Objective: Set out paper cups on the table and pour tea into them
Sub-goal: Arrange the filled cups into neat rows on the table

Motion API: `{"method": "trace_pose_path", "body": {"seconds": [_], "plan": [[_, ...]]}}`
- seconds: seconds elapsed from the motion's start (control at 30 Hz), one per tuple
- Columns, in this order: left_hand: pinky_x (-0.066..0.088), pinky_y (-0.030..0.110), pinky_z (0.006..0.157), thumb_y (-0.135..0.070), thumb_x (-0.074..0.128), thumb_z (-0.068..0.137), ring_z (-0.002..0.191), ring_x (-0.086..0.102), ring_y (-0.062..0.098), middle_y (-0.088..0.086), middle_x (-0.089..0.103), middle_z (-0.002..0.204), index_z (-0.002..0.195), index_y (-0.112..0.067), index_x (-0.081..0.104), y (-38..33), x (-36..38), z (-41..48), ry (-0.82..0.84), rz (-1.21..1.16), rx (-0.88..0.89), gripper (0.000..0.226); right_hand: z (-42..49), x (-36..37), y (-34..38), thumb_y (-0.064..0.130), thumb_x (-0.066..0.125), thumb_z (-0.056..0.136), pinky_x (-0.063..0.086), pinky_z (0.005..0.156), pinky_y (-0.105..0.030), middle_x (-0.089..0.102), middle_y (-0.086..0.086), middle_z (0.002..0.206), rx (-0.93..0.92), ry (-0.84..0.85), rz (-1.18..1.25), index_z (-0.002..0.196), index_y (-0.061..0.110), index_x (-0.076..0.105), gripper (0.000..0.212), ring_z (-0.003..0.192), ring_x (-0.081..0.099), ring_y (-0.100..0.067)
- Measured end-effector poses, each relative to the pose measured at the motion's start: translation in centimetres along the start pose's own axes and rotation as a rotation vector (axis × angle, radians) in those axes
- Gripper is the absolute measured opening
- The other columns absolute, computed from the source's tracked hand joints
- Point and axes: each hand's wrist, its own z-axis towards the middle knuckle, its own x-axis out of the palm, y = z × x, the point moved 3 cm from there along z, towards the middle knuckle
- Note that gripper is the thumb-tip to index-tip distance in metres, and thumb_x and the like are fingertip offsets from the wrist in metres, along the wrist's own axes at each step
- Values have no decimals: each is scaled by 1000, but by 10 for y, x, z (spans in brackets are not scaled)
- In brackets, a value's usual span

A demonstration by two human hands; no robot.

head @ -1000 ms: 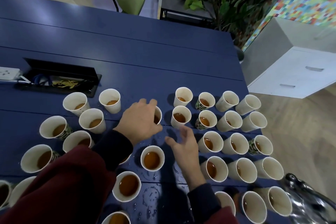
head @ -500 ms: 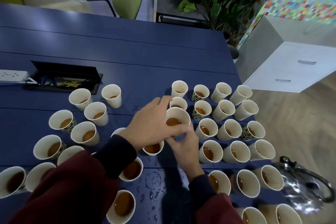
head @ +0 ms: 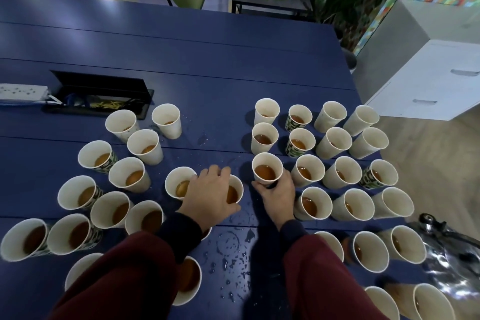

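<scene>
Right hand: our right hand is wrapped around the bottom of one full cup, at the front of the left-most column in the right-hand bunch.
Left hand: our left hand lies palm down on another cup, fingers curled over its rim. We cannot tell if it grips the cup or just rests on it.
Where the cups are: two bunches stand on the blue table, one on the left, one on the right, with a bare wet strip between them. Both hands are at that strip.
The step: we think we are lining cups up into tidy rows. Nearly every cup we can see into has brown tea.
How to do it well: we should hold the cup low, keep it flat on the table and slide it slowly, so the tea does not slosh. We should not squeeze, because paper walls bend. The water drops make the table slippery.
Which way the cup points: its open mouth faces up and its long line runs straight up and down. It looks tilted only because of the wide camera.
Kettle: the shiny kettle sits at the right edge, with no hand on it.
</scene>
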Motion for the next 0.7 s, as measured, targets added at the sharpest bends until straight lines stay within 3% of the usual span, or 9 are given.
{"method": "trace_pose_path", "body": {"seconds": [0.1, 0.3, 0.47, 0.57, 0.6, 0.7], "plan": [[42, 35, 94, -58, 65, 84, 118, 50, 21, 2, 49, 132, 139, -21, 37, -4, 1, 1, 1, -16, -5, 71, 4, 3, -6, 18, 88, 70, 43, 90, -33, 67, -5, 107, 26, -11, -33, 107, 14, 61, 47, 105, 58, -26], [42, 39, 99, -72, 51, 86, 123, 49, 25, 6, 48, 137, 144, -17, 36, -9, -11, 10, -40, -142, -21, 81, 1, 6, -11, 22, 88, 69, 51, 92, -45, 69, -7, 106, 79, -70, -13, 108, 15, 60, 48, 105, 61, -30], [43, 39, 101, -53, 54, 95, 123, 53, 30, 13, 55, 134, 138, -10, 44, -18, -28, 64, -60, -621, -131, 62, 2, 6, -13, 22, 88, 68, 51, 92, -48, 67, -4, 105, 78, -89, -1, 107, 16, 59, 48, 103, 61, -28], [41, 32, 99, -54, 51, 96, 127, 51, 27, 6, 54, 135, 144, -9, 40, -24, -25, 106, 61, -942, -290, 67, 3, 8, -15, 20, 87, 68, 51, 91, -44, 66, -1, 103, 76, -96, 18, 105, 19, 59, 46, 103, 60, -25], [44, 35, 101, -58, 50, 94, 121, 54, 27, 5, 54, 135, 145, -11, 40, -26, -21, 118, 87, -1035, -341, 70, 2, 9, -15, 19, 87, 69, 51, 91, -42, 66, -1, 103, 67, -104, 20, 104, 19, 59, 45, 102, 60, -25], [51, 40, 93, -62, 46, 94, 93, 57, 21, -1, 55, 105, 131, -16, 46, -30, -8, 140, 122, -1226, -468, 60, 0, 11, -17, 15, 86, 70, 49, 91, -38, 65, -2, 104, 50, -137, 28, 104, 18, 59, 44, 103, 58, -23]]}}
